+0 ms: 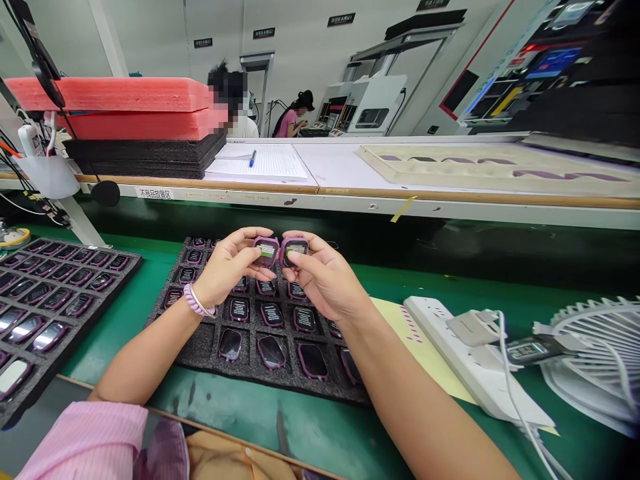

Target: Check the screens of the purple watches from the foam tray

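Green bench [225, 400]: Stained in places, the surface ran beneath a dark foam tray [199, 348], where purple-framed pieces [271, 315] lay in compartments. Left of the foam tray sat a second tray [80, 325] of similar pieces; right of the foam tray were a yellow sheet [387, 313], a white power strip [433, 320] and a white fan [590, 360].

Hands: Over the foam tray's far half, the left hand [237, 257] gripped one purple-framed device [269, 247] between thumb and fingers, while the right hand [325, 273] gripped another device [296, 246] beside it.

Shelf [310, 190]: Beyond the foam tray, it bore red foam [135, 97], black sheets [145, 157], papers [277, 167] with a blue pen [253, 159], and a pale tray [450, 177].

Room: Farther beyond the foam tray, a person in pink [288, 123] bent near white machines [380, 107], with small black signs [264, 33] on the pale wall [215, 67].

Hard to see: The right forearm covered part of the foam tray's right side, and the hands hid some far compartments. Print on the held devices was too small to read; whether they touched could not be told. Left of the foam tray, the second tray left the frame; to the right, the fan was cut off. Beyond the foam tray, red foam and pixelation obscured another person [245, 127].
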Available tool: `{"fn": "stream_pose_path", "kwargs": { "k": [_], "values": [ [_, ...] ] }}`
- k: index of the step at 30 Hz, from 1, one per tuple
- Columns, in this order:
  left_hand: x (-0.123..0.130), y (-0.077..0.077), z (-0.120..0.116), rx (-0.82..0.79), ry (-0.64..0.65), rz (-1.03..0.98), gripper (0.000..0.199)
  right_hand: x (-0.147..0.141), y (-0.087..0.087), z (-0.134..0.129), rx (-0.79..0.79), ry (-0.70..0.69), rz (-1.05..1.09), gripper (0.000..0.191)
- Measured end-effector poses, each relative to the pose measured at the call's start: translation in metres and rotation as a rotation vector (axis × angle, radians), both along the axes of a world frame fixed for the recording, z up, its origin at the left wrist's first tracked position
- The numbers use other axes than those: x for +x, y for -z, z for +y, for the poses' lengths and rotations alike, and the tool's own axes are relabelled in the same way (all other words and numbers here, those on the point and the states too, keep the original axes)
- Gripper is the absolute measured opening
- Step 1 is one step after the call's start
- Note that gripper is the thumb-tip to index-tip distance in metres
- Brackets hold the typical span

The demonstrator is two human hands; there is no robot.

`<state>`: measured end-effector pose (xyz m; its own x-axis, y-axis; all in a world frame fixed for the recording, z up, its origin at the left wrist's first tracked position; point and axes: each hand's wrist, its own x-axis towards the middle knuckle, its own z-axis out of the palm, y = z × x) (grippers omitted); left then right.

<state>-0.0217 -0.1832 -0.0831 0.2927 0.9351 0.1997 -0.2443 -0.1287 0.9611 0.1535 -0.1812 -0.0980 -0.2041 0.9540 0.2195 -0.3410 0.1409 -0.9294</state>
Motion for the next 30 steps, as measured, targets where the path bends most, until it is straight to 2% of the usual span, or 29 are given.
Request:
{"fn": "stream_pose_path", "kwargs": {
  "k": [13, 21, 25, 27, 30],
  "values": [
    [-0.001, 0.0, -0.001, 0.028, -0.025, 0.047, 0.037, 0.001, 0.001, 0.0, 0.019, -0.02, -0.017, 0.043],
    [-0.001, -0.001, 0.002, 0.009, -0.024, 0.043, 0.042, 0.0, 0.0, -0.001, -0.006, -0.025, -0.015, 0.05],
    [0.0, -0.011, -0.01, 0.035, -0.027, 0.023, 0.045, 0.003, -0.001, -0.002, 0.002, -0.026, -0.009, 0.05],
    [0.0, -0.02, -0.03, 0.063, 0.062, -0.028, 0.049, 0.006, -0.005, -0.004, 0.015, -0.035, -0.008, 0.053],
    [-0.005, -0.033, -0.073, -0.002, 0.389, -0.115, 0.06, 0.01, -0.015, -0.014, 0.063, -0.079, -0.057, 0.063]
  ]
}}
